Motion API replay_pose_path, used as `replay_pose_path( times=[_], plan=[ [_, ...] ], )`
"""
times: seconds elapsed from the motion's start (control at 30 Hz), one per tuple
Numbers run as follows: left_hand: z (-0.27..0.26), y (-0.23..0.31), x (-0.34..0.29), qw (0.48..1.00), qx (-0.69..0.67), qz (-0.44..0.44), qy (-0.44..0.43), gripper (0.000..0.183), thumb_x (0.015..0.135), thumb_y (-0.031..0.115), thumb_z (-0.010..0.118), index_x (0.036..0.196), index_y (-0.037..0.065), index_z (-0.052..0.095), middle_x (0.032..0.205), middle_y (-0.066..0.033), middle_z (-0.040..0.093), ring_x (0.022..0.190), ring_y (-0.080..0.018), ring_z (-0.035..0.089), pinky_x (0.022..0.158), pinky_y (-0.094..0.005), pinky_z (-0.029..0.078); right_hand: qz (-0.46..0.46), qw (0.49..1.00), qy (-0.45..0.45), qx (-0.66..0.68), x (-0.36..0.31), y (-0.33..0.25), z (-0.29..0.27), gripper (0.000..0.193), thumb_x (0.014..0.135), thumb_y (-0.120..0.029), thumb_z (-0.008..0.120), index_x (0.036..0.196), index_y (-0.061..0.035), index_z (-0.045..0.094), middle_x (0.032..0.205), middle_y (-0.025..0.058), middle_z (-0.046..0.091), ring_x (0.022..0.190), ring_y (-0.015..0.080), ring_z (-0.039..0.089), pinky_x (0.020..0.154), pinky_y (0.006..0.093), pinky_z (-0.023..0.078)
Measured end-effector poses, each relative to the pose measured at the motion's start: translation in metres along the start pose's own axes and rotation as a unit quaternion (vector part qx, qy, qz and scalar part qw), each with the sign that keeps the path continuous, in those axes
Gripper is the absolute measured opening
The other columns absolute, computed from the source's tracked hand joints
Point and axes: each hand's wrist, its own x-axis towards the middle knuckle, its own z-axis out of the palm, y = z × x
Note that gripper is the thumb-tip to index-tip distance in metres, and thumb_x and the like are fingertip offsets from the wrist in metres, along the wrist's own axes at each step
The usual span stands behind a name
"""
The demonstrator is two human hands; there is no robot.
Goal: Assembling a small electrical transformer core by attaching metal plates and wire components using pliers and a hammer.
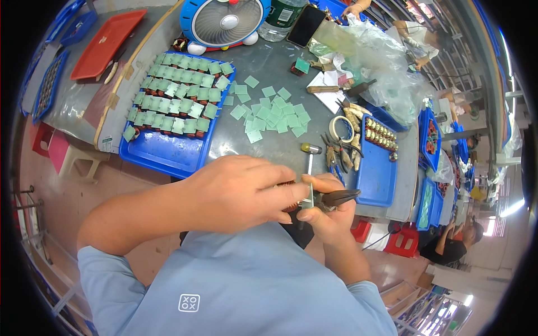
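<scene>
My left hand [246, 193] is closed around a copper-wound coil [292, 208], mostly hidden behind its fingers. Seen nearly edge-on, a thin green square plate [307, 197] sits against the coil, between my two hands. My right hand [330, 217] has its thumb and forefinger at that plate. The same hand also carries pliers [341, 197], whose dark jaws point right; their handles are hidden. Beyond the hands, many loose green plates [272, 115] lie piled on the grey table. A blue tray [162, 154] at left bears rows of coils topped with green plates.
A small hammer-like tool [311, 149] lies just beyond my hands. Right of it are more pliers [332, 152], a tape roll [341, 129] and a blue tray [376, 182] with small metallic parts. A fan [228, 22], phone [306, 26] and plastic bags [386, 67] stand farther back.
</scene>
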Motion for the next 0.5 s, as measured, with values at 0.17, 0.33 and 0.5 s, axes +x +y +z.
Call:
replay_pose_path(
  times=[0.17, 0.33, 0.5],
  plan=[
    [0.0023, -0.0015, -0.0007, 0.999, -0.020, -0.006, 0.027, 0.049, 0.067, 0.020, 0.086, 0.110, 0.003, 0.069, 0.107, -0.0120, 0.068, 0.078, -0.0253, 0.069, 0.067, -0.0355, 0.056, -0.020, 0.999, 0.012, -0.043, -0.0024, -0.0014, -0.0008, 0.057, 0.075, -0.014, 0.089, 0.123, 0.0035, 0.065, 0.101, 0.0108, 0.067, 0.089, 0.0187, 0.063, 0.078, 0.0305, 0.049],
    [0.0008, -0.0028, 0.0006, 0.999, -0.043, -0.010, -0.002, 0.049, 0.065, 0.019, 0.086, 0.109, 0.004, 0.069, 0.104, -0.0116, 0.067, 0.081, -0.0266, 0.068, 0.069, -0.0358, 0.055, -0.061, 0.996, 0.018, -0.060, -0.0054, 0.0005, -0.0012, 0.058, 0.074, -0.014, 0.090, 0.123, 0.0044, 0.064, 0.104, 0.0123, 0.068, 0.090, 0.0202, 0.064, 0.076, 0.0308, 0.050],
    [-0.0029, 0.0007, -0.0004, 0.997, -0.079, -0.007, -0.006, 0.050, 0.063, 0.016, 0.087, 0.108, 0.005, 0.069, 0.104, -0.0116, 0.067, 0.080, -0.0272, 0.068, 0.069, -0.0361, 0.055, -0.069, 0.995, -0.027, -0.073, -0.0021, -0.0058, -0.0086, 0.058, 0.074, -0.015, 0.090, 0.122, 0.0046, 0.064, 0.106, 0.0139, 0.068, 0.089, 0.0213, 0.065, 0.076, 0.0315, 0.051]
  ],
)
